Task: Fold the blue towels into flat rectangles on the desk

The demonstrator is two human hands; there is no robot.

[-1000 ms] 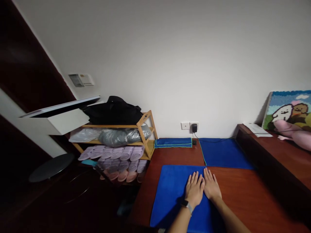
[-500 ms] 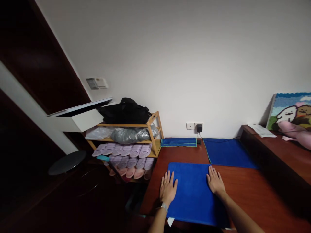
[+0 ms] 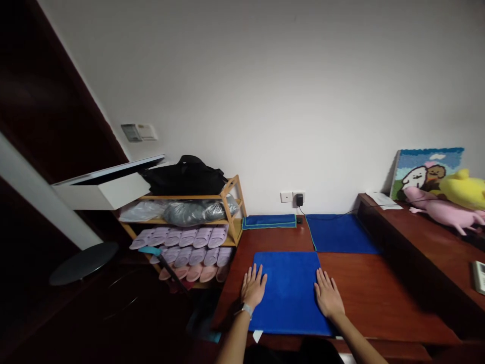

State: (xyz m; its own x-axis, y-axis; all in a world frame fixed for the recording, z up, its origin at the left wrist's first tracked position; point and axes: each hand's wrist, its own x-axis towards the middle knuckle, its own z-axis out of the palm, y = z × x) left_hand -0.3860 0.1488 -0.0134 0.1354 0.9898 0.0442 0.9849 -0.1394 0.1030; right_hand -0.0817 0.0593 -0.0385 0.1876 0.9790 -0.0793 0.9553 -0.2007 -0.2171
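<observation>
A bright blue cloth (image 3: pixel 288 293) lies flat on the reddish-brown table (image 3: pixel 382 290), with a white tag at its near left corner. My left hand (image 3: pixel 253 287), a watch on its wrist, rests flat on the cloth's left edge with fingers stretched out. On the opposite edge my right hand (image 3: pixel 329 294) lies palm down, its fingers spread. Neither hand grips anything. Behind are a folded blue cloth (image 3: pixel 269 221) with green edging and another blue cloth (image 3: pixel 341 232) spread by the wall.
A wooden shoe rack (image 3: pixel 231 212) with slippers and a black bag (image 3: pixel 185 177) stands left of the table. On the raised right ledge lie a pink plush toy (image 3: pixel 441 208), a yellow plush (image 3: pixel 464 189) and papers (image 3: pixel 384 200). A black plug (image 3: pixel 299 200) sits in the wall socket.
My hands were together on the cloth; the left has moved out to its left edge. The right stays by the right edge. The cloth's near edge has come into view as the camera shifts.
</observation>
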